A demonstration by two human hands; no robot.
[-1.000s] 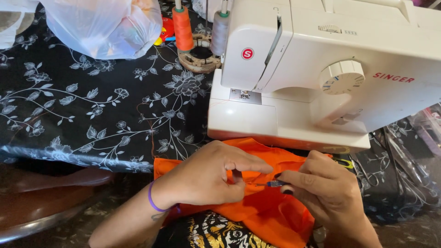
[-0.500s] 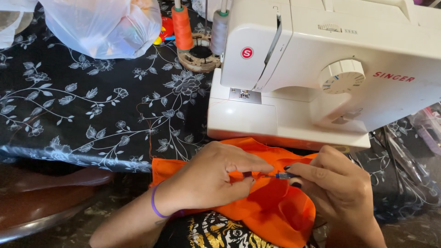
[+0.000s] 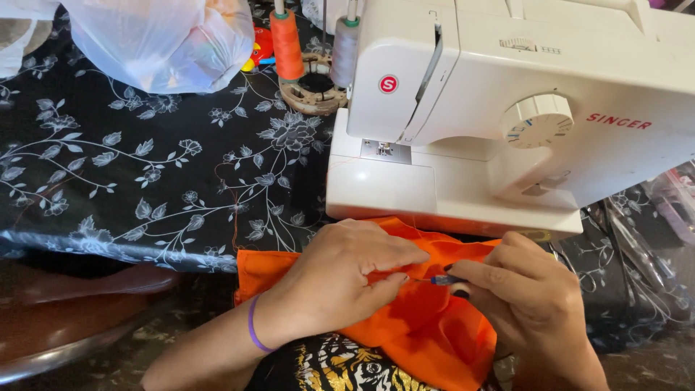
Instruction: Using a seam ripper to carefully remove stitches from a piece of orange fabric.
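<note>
An orange fabric piece [image 3: 423, 329] lies over the table's front edge and my lap, just in front of a white sewing machine [image 3: 507, 108]. My left hand [image 3: 340, 279], with a purple band on its wrist, presses down on the fabric and pinches a fold of it. My right hand [image 3: 528, 297] holds a small blue-handled tool [image 3: 443, 279], perhaps a seam ripper, with its tip pointing left at the pinched fold between the two hands.
A black floral tablecloth [image 3: 145, 181] covers the table. At the back stand an orange thread spool [image 3: 287, 45], a grey spool [image 3: 346, 43] and a white plastic bag [image 3: 166, 40]. A brown chair seat [image 3: 65, 318] is at lower left.
Both hands shifted a little on the fabric; my right hand has drawn closer to the left, bringing the tool tip up to the pinched fold.
</note>
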